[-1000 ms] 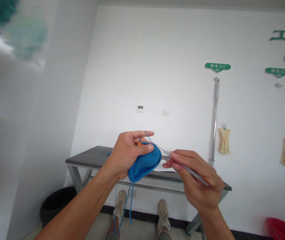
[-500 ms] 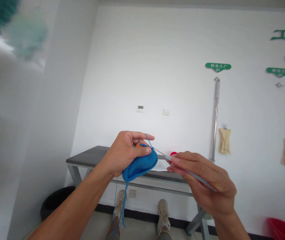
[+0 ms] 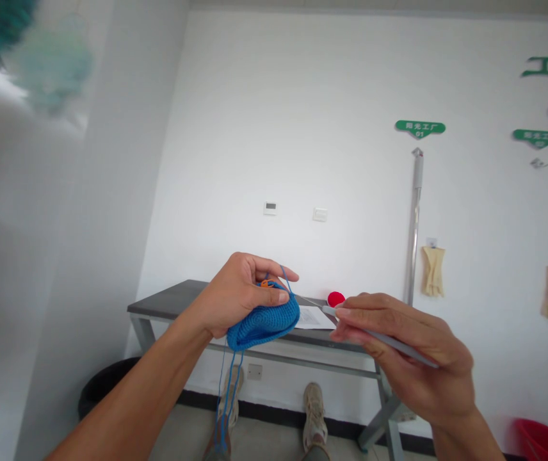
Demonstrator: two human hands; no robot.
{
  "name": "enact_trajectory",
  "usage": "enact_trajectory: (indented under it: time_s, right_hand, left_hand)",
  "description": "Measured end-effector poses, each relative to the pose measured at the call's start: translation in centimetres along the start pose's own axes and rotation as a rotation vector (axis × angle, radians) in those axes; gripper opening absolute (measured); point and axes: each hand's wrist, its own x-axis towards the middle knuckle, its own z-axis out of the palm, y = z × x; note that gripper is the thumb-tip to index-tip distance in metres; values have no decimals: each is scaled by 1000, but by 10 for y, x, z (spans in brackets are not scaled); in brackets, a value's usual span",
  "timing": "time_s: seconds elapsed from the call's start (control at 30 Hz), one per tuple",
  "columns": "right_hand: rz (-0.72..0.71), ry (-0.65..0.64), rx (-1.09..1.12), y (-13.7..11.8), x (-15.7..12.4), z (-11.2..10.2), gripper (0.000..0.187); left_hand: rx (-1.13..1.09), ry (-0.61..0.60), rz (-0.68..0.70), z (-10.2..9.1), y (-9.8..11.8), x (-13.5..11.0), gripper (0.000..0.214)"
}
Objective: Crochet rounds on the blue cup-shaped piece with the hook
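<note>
My left hand [image 3: 249, 291] pinches a blue crochet piece [image 3: 267, 323] by its upper edge, thumb in front. A strand of blue yarn [image 3: 286, 278] runs over the raised index finger down to the piece's edge. Beside the thumb, an orange stitch marker [image 3: 267, 283] sits on that edge. Blue yarn ends [image 3: 228, 397] hang below. My right hand [image 3: 399, 346] is closed around the grey handle of a crochet hook [image 3: 394, 342]. Its thin metal shaft points left to the upper right edge of the piece; whether the tip is in a stitch is too small to tell.
Behind the hands stands a dark table [image 3: 173, 301] against the wall, bearing a white printed sheet [image 3: 315, 318] and a red ball [image 3: 335, 299]. A black bin [image 3: 105, 384] is at lower left, a red bucket [image 3: 547, 442] at lower right. Gloves [image 3: 433, 272] hang on the wall.
My right hand has moved right and slightly down with the crochet hook, away from my left hand. The crochet piece has shifted slightly left and down, and more of the red ball shows.
</note>
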Motion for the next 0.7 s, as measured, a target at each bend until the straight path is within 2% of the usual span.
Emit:
enact_trajectory:
  time_s: [0.1,0.2,0.27,0.37,0.5,0.7]
  right_hand:
    - [135,92,228,3,-1,9,26]
    - [363,272,609,6,-3,31,13]
    - [504,382,808,6,-3,48,14]
    - [617,489,941,4,0,70,14]
    - [583,604,908,0,5,80,13]
    - [482,706,775,-5,7,81,12]
  left_hand:
    - [-21,0,-5,0,2,-2,31]
    - [-56,17,0,5,0,-2,33]
    - [-92,63,30,11,-4,-2,34]
    - [-175,147,70,25,-11,-1,33]
    - [-278,199,89,39,-17,-2,35]
    - [-443,182,45,47,-14,-7,51]
